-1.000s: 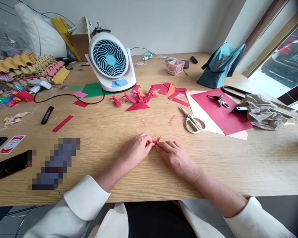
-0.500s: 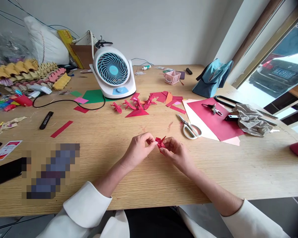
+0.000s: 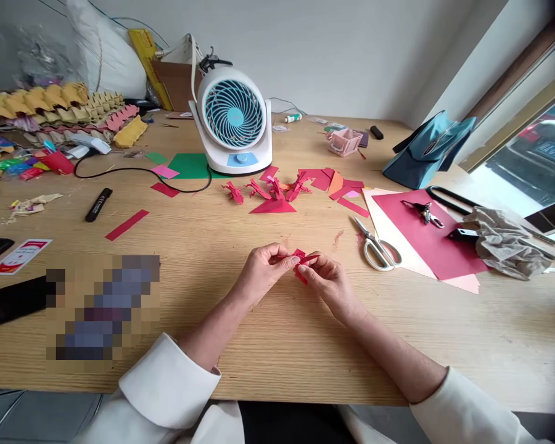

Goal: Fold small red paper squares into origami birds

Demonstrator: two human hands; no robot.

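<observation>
Between my two hands is a small folded red paper piece (image 3: pixel 300 254), held just above the wooden table near its front half. My left hand (image 3: pixel 271 271) pinches its left side between thumb and fingers. On the other side, my right hand (image 3: pixel 327 277) grips it the same way, with a red flap poking out between the thumbs. The fingers hide much of the folds. Farther back, several red folded paper figures (image 3: pixel 274 189) sit in a cluster behind a flat red folded triangle (image 3: pixel 272 206). White-handled scissors (image 3: pixel 382 251) lie open to the right of my hands.
A white fan (image 3: pixel 235 117) stands behind the figures. At right are a large red sheet (image 3: pixel 437 240), keys (image 3: pixel 426 213), a crumpled grey cloth (image 3: pixel 506 243) and a blue bag (image 3: pixel 428 154). A black marker (image 3: pixel 98 205) and a red strip (image 3: pixel 127 225) lie at left.
The view has turned, so the table's things appear shifted right. My fingers have closed in on the red paper piece, and its pointed flap no longer sticks up.
</observation>
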